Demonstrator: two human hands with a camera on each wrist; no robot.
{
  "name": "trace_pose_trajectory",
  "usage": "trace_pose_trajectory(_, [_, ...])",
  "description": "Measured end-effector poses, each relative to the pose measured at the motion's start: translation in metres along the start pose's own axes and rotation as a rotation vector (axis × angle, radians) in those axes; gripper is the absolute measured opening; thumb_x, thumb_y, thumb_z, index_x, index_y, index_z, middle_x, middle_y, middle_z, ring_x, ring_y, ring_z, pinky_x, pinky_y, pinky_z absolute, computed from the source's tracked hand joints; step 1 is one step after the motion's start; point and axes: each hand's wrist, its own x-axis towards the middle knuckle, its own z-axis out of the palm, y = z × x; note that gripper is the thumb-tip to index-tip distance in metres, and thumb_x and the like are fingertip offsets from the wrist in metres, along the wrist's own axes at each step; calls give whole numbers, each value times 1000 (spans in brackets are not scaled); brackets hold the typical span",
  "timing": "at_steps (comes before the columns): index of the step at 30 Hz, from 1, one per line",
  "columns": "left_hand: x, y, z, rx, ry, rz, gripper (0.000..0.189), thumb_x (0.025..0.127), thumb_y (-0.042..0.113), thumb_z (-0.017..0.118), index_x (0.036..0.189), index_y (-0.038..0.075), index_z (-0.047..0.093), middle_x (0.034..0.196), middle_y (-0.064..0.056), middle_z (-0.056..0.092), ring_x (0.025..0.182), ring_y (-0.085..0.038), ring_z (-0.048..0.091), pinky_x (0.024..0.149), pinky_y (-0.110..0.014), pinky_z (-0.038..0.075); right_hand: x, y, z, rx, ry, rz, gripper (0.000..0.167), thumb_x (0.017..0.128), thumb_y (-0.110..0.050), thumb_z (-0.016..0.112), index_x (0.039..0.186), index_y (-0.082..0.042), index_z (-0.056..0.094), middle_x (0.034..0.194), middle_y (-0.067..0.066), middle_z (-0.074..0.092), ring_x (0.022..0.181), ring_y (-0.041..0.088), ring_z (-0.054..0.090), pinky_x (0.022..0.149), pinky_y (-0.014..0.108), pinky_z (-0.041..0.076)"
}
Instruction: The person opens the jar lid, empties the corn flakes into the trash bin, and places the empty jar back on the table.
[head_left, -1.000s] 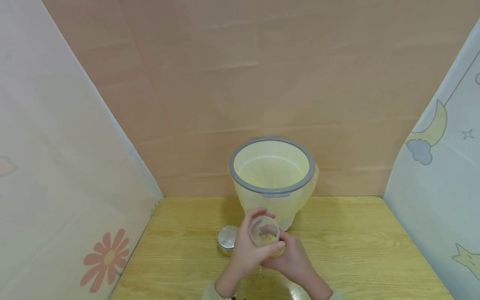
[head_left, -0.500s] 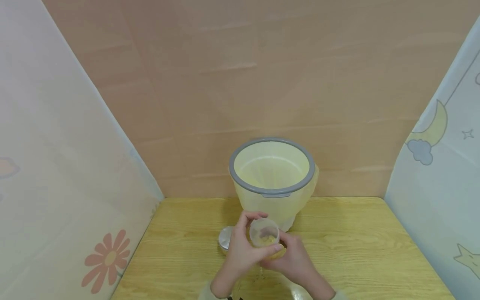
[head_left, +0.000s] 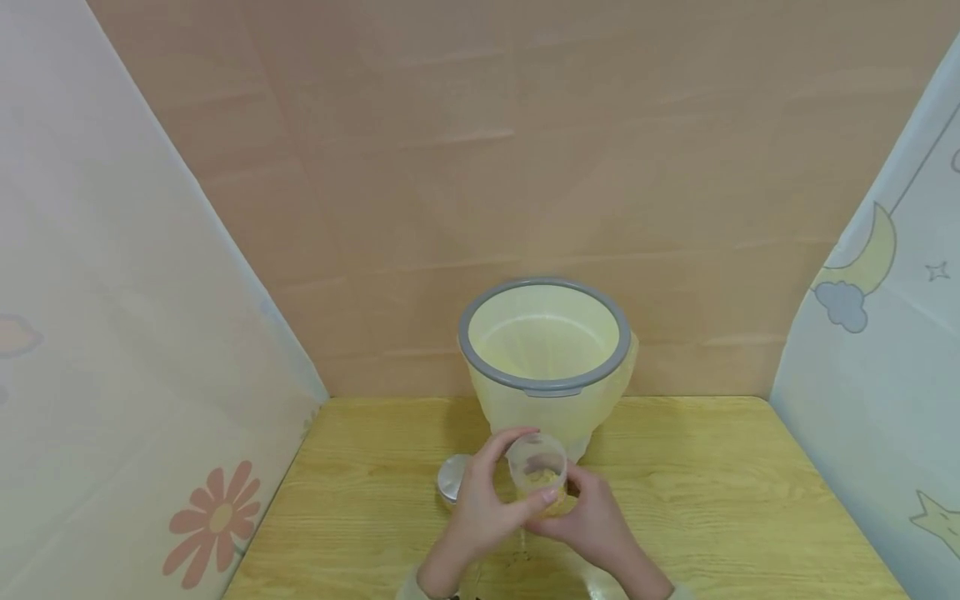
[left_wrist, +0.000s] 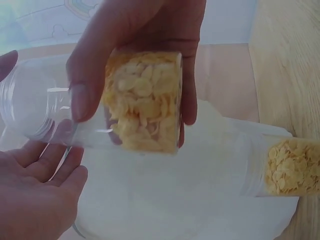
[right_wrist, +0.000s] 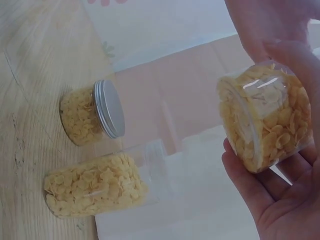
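Both hands hold a clear plastic jar [head_left: 542,477] of yellow flakes above the table. My right hand [head_left: 592,518] grips its flake-filled base from the right, its thumb [left_wrist: 82,102] along the side in the left wrist view. Around the upper part and mouth curves my left hand [head_left: 480,508], thumb on the near side. No lid covers this jar. A second jar of flakes [right_wrist: 97,185] stands on the table without a lid in the right wrist view. Beside it is a shorter jar with a silver lid [right_wrist: 110,110]. In the head view the left hand partly hides the lidded jar [head_left: 452,475].
Behind the hands stands a large pale-yellow bucket [head_left: 487,404] with a grey rim, its inside facing up. Small dark specks [head_left: 517,557] lie on the wooden table [head_left: 712,500]. Printed cloth walls rise left [head_left: 150,350] and right, with a brown sheet at the back.
The held jar has shifted slightly right and down, and more flakes show through its mouth. Both hands keep hold of it. The bucket stays in place.
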Motion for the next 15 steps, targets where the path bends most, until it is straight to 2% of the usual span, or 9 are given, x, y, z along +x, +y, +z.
trace_pose_trajectory(5, [-1, 1, -3, 41, 14, -54, 61, 84, 27, 86, 137, 21, 57, 134, 4, 61, 126, -22, 55, 105, -61, 36, 0, -1, -2, -4, 4, 48, 59, 68, -23, 97, 121, -18, 70, 112, -12, 71, 100, 14, 68, 83, 36, 55])
trace_pose_trajectory(10, [0, 1, -2, -13, 31, -84, 60, 79, 27, 90, 129, 20, 57, 126, 7, 63, 122, -23, 57, 106, -60, 32, -1, -2, 0, 37, -18, 40, 53, 71, -24, 95, 119, -18, 71, 112, -8, 72, 100, 16, 68, 83, 35, 56])
trace_pose_trajectory(15, [1, 1, 2, -55, 15, -113, 59, 78, 24, 91, 127, 23, 59, 125, 3, 63, 111, -28, 61, 99, -48, 44, -2, -4, 5, 39, -60, 11, 50, 73, -22, 95, 116, -14, 72, 108, -5, 73, 95, 15, 68, 80, 34, 57])
